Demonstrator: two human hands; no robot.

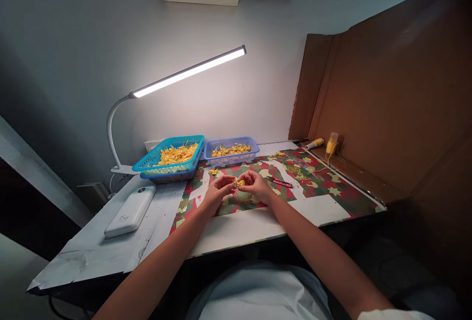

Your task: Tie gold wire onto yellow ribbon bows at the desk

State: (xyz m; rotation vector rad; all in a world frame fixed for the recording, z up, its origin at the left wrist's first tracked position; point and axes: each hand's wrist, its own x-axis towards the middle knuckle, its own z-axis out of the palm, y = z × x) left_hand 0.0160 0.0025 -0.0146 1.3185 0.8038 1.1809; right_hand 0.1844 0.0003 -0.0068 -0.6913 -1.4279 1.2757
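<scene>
small workbench corner, clip-on lamp [190, 72], patterned mat [313, 172], cardboard partition [387, 94], baskets of yellow pieces [179, 155]

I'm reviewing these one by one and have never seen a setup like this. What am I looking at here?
There is no machine here, just a person's two bare hands. The single picture comes from a camera worn on the head, looking forward and down.

The left hand and right hand meet at a small yellow piece, held in the fingertips; its details are too small to tell.

Around them on the table are a patterned sheet, a pink-handled tool, a teal basket and a purple basket, both holding yellow pieces, and a white box-shaped device. A lit lamp stands behind.
</scene>
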